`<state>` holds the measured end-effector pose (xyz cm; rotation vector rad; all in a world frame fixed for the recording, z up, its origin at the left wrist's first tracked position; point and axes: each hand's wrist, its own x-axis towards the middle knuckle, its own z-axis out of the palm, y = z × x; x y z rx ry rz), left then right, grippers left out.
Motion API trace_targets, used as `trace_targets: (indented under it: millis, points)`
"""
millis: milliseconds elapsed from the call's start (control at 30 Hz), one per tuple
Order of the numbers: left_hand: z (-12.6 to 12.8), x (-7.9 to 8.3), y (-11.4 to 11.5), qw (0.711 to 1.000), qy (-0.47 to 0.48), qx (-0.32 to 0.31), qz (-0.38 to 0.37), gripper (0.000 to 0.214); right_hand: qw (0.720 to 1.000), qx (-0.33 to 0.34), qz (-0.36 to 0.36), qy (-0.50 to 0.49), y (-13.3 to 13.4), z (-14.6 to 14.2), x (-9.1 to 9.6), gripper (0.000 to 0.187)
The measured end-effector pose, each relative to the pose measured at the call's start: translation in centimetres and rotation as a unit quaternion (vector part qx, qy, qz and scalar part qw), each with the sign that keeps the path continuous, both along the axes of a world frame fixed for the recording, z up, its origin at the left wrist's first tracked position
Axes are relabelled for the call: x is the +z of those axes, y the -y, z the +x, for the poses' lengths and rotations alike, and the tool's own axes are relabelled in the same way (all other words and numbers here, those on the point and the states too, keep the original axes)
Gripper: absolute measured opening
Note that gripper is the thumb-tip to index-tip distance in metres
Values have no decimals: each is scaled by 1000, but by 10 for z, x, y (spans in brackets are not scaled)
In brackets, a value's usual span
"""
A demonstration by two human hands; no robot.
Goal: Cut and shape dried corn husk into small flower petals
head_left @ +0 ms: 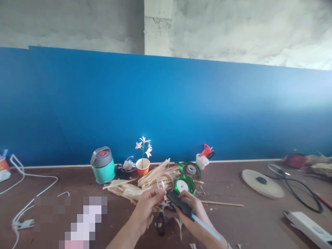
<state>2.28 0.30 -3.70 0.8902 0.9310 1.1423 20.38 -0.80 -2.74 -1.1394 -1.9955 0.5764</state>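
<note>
My right hand (193, 207) is wrapped round a black hot glue gun (181, 204), with a long pale glue stick (206, 227) sticking out of its back end. Thumb and fingertips of my left hand (150, 200) pinch a small pale petal-like piece (163, 185) by the gun's nozzle; its lower part is hidden by the fingers. Below the hands lie scissors (160, 224) with black handles. Dried husk strips (124, 190) spread behind my left hand. A green ribbon spool (182, 186) lies just beyond the gun, next to a clear ring-shaped roll (172, 178).
White flowers on a green stem stand in a red paper cup (143, 169). A teal lidded container (103, 171) is to its left, a white holder (201, 161) with tools to its right. A thin stick (223, 203), round lid (261, 183) and power strip (311, 228) lie rightward; white cables (33, 199) leftward.
</note>
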Motion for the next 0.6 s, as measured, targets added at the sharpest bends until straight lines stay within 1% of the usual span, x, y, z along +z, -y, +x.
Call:
trace_targets:
  millis: [233,300,367,400,433,467,500,533,567,600]
  points:
    - [0,3,2,999,33,-21,1,35,1000,-1,8,21,0,2,-4,17]
    - [1,3,2,999,47,-22,-8,34,998,-18,10,53,0,5,-1,15]
    - [1,3,2,998,59,-18,-20,32,994,-49,4,103,-1,13,3,6]
    - [1,3,2,998,64,-16,-24,32,990,-61,-5,130,-2,19,6,7]
    - [0,3,2,997,68,-15,-24,31,984,-73,-15,161,-4,27,8,16]
    - [-1,3,2,997,72,-12,-20,30,974,-103,-32,198,-6,36,9,20]
    - [-2,4,2,997,74,-7,-14,29,963,-128,-43,234,-8,47,9,18]
    - [-3,4,2,997,76,-4,-7,28,953,-138,-50,264,-11,58,8,21]
    - [-5,4,1,997,79,0,-1,27,946,-145,-47,286,-14,69,7,32]
    - [-6,5,0,997,82,3,1,27,934,-160,-61,313,-16,79,4,46]
